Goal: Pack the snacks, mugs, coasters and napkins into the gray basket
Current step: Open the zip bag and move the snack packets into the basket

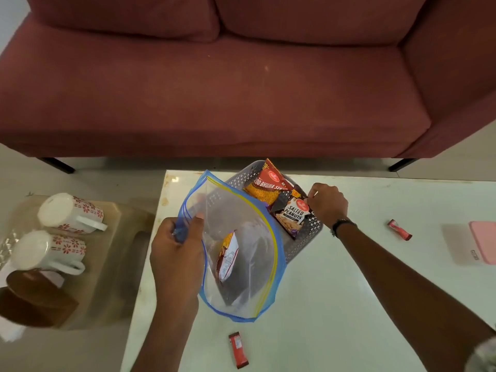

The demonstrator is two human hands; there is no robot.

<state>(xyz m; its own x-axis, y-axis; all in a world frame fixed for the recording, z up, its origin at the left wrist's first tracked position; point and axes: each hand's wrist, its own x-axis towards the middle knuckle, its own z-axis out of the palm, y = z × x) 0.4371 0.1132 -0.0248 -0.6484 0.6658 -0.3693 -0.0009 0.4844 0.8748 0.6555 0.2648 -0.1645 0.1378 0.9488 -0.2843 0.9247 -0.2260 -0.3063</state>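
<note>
The gray basket (pixel 300 245) stands at the far edge of the white table (pixel 349 291). Inside it lean a red bhujia packet (pixel 268 183) and a black salted peanuts packet (pixel 292 214). My right hand (pixel 326 204) pinches the top corner of the peanuts packet over the basket. My left hand (pixel 175 251) grips the blue zip edge of a clear zip bag (pixel 241 251), held above the table in front of the basket. Another snack packet (pixel 228 255) lies inside the bag. Two floral mugs (pixel 69 213) (pixel 49 251) lie on their sides on a low side table at left, near brown coasters (pixel 32 299).
A small red wrapped bar (pixel 238 350) lies on the table's near edge and another (pixel 399 230) to the right. A pink box (pixel 483 242) sits at the right edge. A maroon sofa (pixel 241 76) fills the space behind the table.
</note>
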